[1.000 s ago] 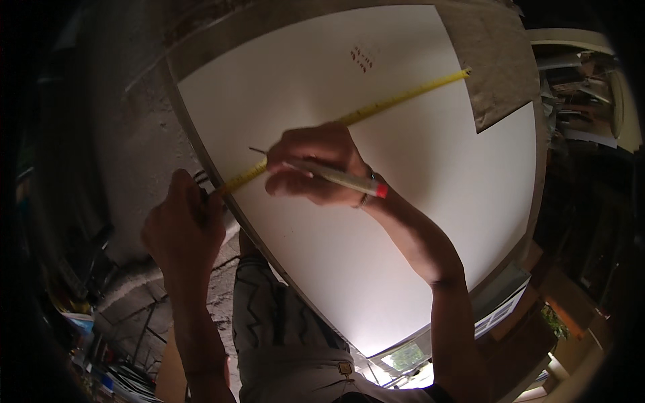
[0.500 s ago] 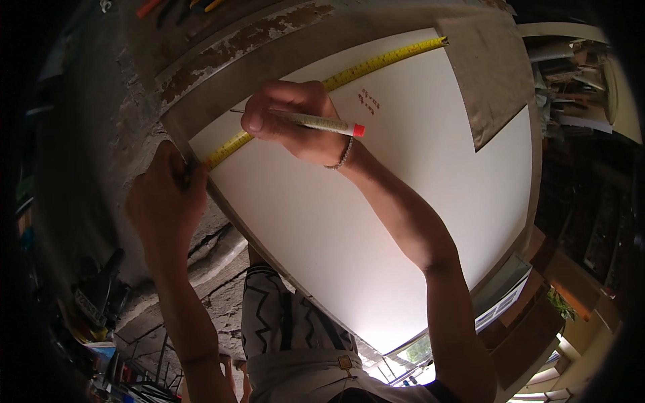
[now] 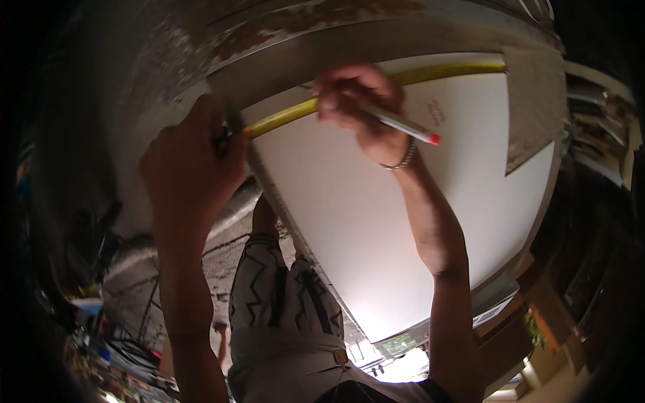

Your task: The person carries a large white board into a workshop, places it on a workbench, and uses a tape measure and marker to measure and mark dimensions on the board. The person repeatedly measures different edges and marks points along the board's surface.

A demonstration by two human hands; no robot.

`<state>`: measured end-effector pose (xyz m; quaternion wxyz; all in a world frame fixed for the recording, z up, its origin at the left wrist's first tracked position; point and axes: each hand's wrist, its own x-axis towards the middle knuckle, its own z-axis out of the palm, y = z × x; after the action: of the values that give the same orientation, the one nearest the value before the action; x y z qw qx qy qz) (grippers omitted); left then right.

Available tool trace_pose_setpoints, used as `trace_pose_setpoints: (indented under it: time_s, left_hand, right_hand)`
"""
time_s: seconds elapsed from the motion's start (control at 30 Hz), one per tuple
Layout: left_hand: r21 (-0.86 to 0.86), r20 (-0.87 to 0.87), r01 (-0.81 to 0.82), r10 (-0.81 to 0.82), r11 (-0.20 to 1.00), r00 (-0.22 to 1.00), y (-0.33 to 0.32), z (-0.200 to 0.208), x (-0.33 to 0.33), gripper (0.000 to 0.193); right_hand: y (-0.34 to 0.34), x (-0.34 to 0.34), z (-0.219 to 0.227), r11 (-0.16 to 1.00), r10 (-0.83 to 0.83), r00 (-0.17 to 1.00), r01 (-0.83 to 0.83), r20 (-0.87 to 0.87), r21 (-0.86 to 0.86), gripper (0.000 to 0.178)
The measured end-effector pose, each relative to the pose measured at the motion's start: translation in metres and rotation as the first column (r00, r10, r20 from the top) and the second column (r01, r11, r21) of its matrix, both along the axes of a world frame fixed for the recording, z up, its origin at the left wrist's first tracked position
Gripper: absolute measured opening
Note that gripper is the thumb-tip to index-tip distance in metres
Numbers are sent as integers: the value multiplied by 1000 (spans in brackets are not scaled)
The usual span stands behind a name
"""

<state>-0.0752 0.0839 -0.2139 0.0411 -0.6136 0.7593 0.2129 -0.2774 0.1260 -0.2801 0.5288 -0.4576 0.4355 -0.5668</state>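
A white sheet or board lies on a worn tabletop in front of me, with small reddish handwriting on its far part. The yellow blade of a tape measure stretches across its far side, from the left edge to the far right corner. At the left edge my left hand is closed around the dark tape case, which its fingers mostly hide. Over the blade, blurred by motion, my right hand grips a white pen with a red end. Its tip points left, close to the blade.
A grey-brown flat piece covers the sheet's far right part. Shelves with stacked offcuts stand at the right. Cracked floor shows below the table's left edge, and clutter fills the lower left.
The whole view has shifted, so the sheet, tape and both hands sit farther right in the picture. My right hand is now blurred and still holds the pen; the left stays on the tape.
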Motion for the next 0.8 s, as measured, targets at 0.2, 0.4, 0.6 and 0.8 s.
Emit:
trace_pose_setpoints:
  time_s: [0.2, 0.4, 0.6, 0.8]
  left_hand:
    - [-71, -54, 72, -76, 995, 996, -3, -5, 5, 16]
    - [-66, -39, 120, -123, 991, 992, -5, -11, 11, 26]
    - [-26, -31, 119, -119, 993, 992, -6, -12, 11, 24]
    - [39, -32, 96, -95, 995, 995, -9, -7, 4, 26]
  right_hand:
    - [-5, -7, -6, 995, 92, 995, -93, -34, -21, 13]
    - [-8, -3, -14, 974, 119, 950, -168, -289, -154, 19]
    - [-9, -11, -16, 939, 205, 914, -285, -350, -194, 20]
    - [-10, -8, -13, 940, 189, 891, -287, -413, -187, 21]
